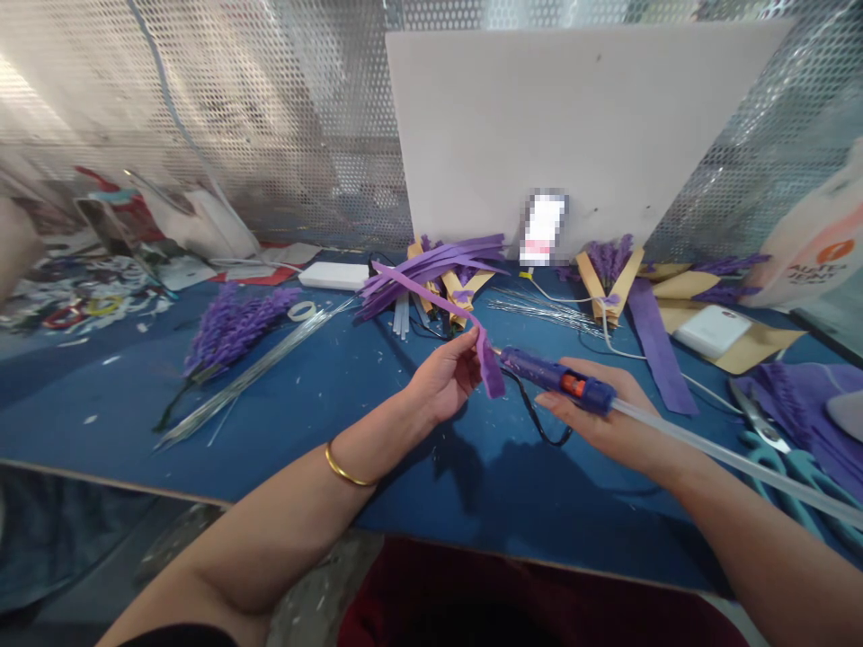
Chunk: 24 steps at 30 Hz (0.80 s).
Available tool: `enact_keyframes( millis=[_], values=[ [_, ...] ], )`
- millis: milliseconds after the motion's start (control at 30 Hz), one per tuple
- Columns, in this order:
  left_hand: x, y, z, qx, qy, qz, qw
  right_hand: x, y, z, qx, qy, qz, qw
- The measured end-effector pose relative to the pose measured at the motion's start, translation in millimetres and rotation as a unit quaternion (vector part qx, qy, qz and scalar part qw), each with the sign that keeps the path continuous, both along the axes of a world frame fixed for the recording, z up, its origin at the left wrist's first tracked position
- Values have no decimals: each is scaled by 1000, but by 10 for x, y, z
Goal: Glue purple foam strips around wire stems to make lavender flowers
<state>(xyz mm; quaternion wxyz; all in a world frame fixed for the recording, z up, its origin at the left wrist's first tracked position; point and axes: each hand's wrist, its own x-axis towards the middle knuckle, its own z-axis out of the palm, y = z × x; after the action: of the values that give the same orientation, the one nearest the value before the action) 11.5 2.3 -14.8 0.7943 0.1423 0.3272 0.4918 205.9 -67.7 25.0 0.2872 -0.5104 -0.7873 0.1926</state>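
My left hand point(450, 376) pinches a long purple felt strip point(438, 299) near its end, which hangs down over the fingers. In my right hand point(610, 418) is a blue glue gun point(546, 370) with a long clear glue stick point(728, 458) running out of its back. The gun's nozzle points left and is at the strip, close to my left fingertips; whether it touches cannot be made out. More purple strips point(431, 270) lie in a pile beyond my left hand. A black cord loops beneath the gun.
Left are lavender stems point(235, 328) and a bundle of wires point(270, 368). A phone point(543, 225) leans on a white board point(580, 117). Small wrapped bouquets point(610, 279) stand at the back. Scissors point(759, 418), a white box point(713, 331) and purple fabric point(809, 404) lie right.
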Motion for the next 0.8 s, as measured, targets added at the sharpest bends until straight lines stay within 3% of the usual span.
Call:
enact_keyframes(
  millis=[800],
  values=[
    [-11, 21, 35, -1, -7, 10, 1000, 6, -9, -41, 17, -15, -15, 1000]
  ],
)
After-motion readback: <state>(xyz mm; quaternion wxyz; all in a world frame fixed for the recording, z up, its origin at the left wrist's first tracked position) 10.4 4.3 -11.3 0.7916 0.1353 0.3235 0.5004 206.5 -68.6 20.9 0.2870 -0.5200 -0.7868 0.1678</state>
